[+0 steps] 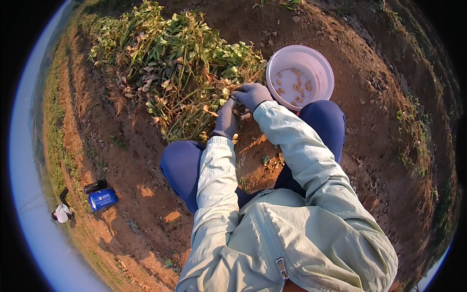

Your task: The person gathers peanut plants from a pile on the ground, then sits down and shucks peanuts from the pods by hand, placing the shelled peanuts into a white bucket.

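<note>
A large heap of uprooted peanut plants [182, 69], with green and yellowed leaves and pods among the stems, lies on the soil before me. At its near right edge, my gloved left hand [227, 118] is closed around some plant stems. My gloved right hand [252, 95] touches it from the right, its fingertips at the same stems; what lies between those fingers is hidden. Just right of that hand stands a white plastic bucket [326, 78], with several peanut pods [299, 85] scattered on its bottom.
My bent knees flank the work, the right one [323, 116] close to the bucket. On the soil at the left lie a blue container [103, 199] and a dark cylindrical object [95, 186]. Farther off is another person [63, 212]. Weeds [414, 135] grow along the right.
</note>
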Demonstrator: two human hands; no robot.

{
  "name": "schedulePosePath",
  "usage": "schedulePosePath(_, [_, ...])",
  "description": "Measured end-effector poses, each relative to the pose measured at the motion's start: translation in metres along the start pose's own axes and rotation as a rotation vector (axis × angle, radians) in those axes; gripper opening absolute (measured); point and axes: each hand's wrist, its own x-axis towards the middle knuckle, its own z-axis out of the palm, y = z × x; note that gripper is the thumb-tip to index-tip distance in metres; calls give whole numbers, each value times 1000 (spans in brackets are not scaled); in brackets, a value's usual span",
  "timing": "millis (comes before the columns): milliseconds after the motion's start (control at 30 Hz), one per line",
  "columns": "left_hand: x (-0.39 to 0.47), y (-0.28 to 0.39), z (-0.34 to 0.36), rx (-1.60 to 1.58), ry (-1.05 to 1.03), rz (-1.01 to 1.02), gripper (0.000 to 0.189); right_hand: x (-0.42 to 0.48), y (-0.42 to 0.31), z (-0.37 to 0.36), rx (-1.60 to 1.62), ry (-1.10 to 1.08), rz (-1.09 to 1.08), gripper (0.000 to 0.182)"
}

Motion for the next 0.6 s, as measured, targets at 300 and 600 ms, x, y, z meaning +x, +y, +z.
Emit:
schedulePosePath(300, [7,1,-5,-85,5,18,31,4,17,5,248,14,-53,31])
schedulePosePath(600, [7,8,-2,-430,-9,44,48,-17,8,12,62,-29,-202,19])
